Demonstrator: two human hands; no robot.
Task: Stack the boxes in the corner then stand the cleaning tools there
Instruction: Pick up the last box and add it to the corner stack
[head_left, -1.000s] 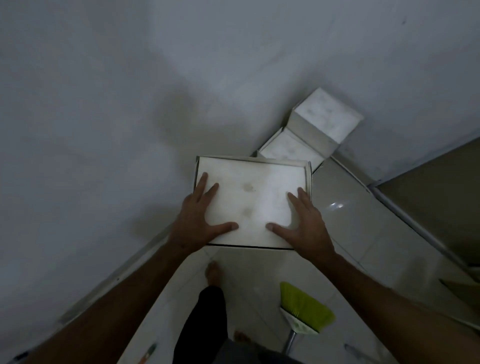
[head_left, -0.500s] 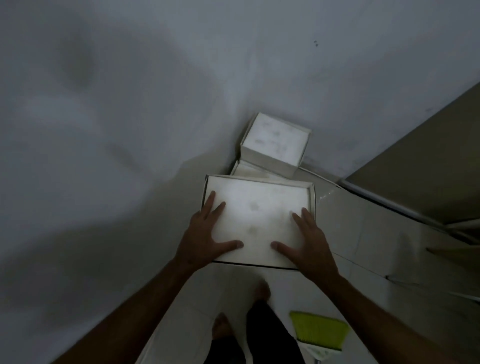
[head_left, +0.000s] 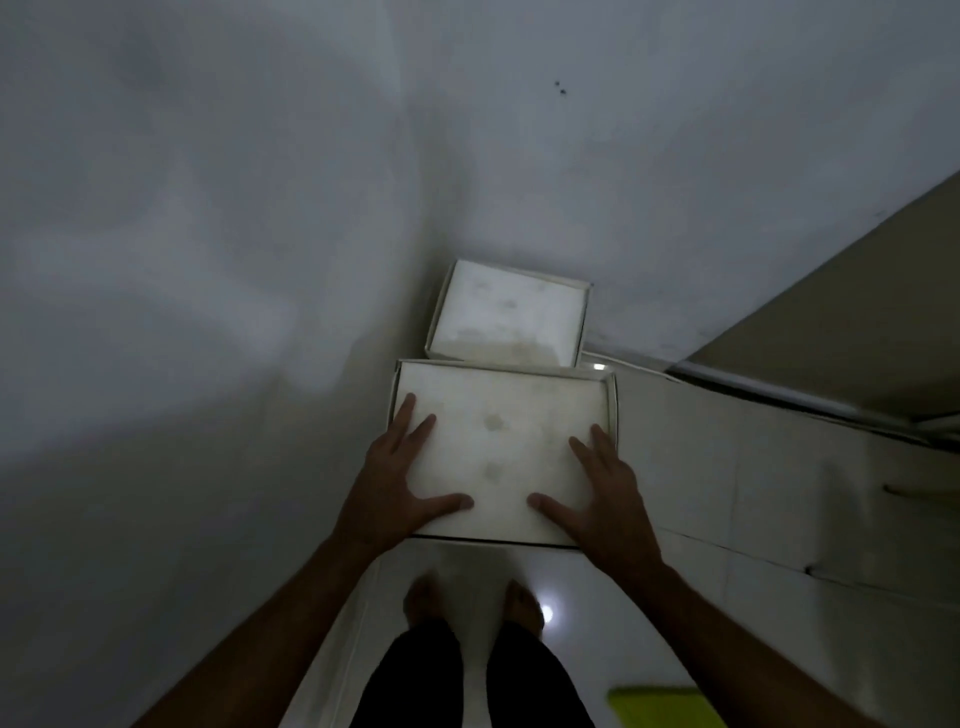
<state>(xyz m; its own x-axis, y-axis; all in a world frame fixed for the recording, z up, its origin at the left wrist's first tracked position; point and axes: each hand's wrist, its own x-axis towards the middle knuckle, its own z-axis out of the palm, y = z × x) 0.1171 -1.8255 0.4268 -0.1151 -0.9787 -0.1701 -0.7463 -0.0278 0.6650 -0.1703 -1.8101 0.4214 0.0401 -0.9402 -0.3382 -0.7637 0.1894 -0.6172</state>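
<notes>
Both my left hand (head_left: 402, 486) and right hand (head_left: 597, 493) grip the flat white cardboard box (head_left: 501, 441), fingers spread on top. White corner box (head_left: 509, 314) lies straight ahead beyond my fingertips, equally near both hands.

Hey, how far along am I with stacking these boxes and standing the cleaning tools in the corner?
Done: one white box sits in the corner. In hand: your left hand and right hand hold a flat box in front of it, not yet placed. Left: set it on the stack, then stand the tools; a green broom shows at the frame's bottom edge.
</notes>
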